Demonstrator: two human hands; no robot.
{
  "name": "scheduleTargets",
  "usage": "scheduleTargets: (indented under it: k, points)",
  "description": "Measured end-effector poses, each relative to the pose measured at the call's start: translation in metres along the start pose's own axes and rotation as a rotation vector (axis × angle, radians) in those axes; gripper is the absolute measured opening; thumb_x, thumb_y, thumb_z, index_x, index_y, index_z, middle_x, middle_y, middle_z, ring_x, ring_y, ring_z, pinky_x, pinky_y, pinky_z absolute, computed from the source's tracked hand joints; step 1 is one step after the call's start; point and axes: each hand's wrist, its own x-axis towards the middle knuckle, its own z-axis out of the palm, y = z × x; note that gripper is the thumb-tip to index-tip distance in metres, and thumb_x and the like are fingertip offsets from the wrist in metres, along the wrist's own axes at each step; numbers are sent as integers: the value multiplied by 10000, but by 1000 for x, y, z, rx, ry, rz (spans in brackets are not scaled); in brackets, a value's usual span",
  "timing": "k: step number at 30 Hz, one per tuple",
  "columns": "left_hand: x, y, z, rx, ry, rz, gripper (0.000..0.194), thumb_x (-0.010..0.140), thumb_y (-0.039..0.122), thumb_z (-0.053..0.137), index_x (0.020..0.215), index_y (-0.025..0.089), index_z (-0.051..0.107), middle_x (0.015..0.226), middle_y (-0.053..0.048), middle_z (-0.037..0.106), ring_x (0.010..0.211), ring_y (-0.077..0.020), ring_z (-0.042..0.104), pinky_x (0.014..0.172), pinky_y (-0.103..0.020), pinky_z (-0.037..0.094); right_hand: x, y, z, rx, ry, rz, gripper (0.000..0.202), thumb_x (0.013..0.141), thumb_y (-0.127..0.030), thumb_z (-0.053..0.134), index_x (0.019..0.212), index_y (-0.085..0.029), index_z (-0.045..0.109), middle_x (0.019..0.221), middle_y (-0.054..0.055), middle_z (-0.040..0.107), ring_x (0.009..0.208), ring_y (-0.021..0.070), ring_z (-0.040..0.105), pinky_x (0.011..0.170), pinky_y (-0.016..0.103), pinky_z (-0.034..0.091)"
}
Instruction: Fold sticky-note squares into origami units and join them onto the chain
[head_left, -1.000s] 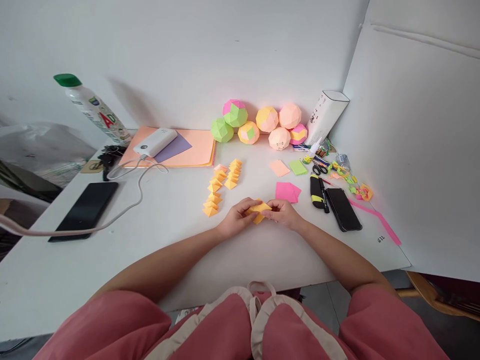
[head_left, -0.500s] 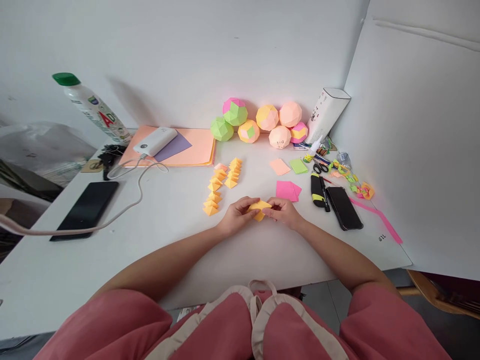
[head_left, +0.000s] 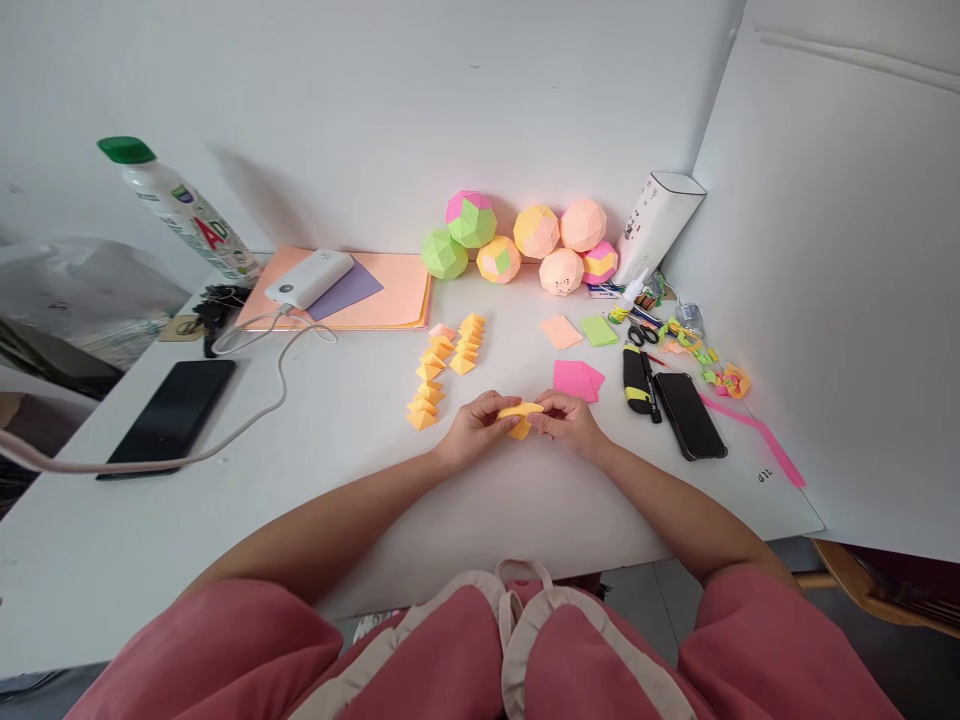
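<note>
A small yellow-orange paper piece [head_left: 520, 411] is held between my two hands above the white table, its middle bent and a flap hanging below. My left hand [head_left: 475, 426] pinches its left end between thumb and fingers. On the right end, my right hand [head_left: 571, 423] has a similar pinch. Left of my hands stand two rows of folded orange paper units [head_left: 427, 385]. Just beyond my right hand lie pink paper squares [head_left: 576, 380]. Peach paper [head_left: 561, 331] and green paper [head_left: 598, 330] rest farther back.
Paper balls [head_left: 537, 232] line the wall. On the right are scissors [head_left: 642, 334], a cutter [head_left: 637, 380], a phone [head_left: 688, 415] and a pink strip [head_left: 772, 448]. To the left are a dark tablet [head_left: 169, 415], a cable, a power bank [head_left: 311, 280] and a bottle [head_left: 187, 215].
The yellow-orange paper has changed shape between my fingers, its upper part now looking narrower and more curved. Both hands stay in nearly the same place, and the view has shifted slightly.
</note>
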Motion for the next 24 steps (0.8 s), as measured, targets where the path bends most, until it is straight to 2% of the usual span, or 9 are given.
scheduleTargets:
  k: [8,16,19,24]
  points:
    - [-3,10,1,278,-37,-15,331,798,451,559,999,214,672,742,-13,510,681,-131,481,606,-255,404,-1,1,-1,-35,56,-57,271,688,-420,694,645,-179,578,664,-4,528,588,119,495,550,274,428]
    - [-6,12,1,274,-63,-57,336,819,456,521,951,183,668,775,-22,570,680,-125,492,598,-241,400,0,9,-3,70,22,40,303,667,-362,725,884,-196,594,649,-31,596,507,103,554,505,253,447]
    - [-5,9,0,305,-72,-44,334,823,452,515,936,184,680,768,-25,568,675,-127,497,592,-240,402,1,11,-4,50,10,14,250,690,-349,709,859,-180,638,612,-23,594,511,106,559,518,257,462]
    - [-5,10,1,327,-61,-29,351,819,468,510,924,187,693,724,-21,544,641,-122,476,554,-233,387,1,10,-5,54,34,38,238,671,-365,716,799,-173,661,686,6,621,516,105,552,505,262,471]
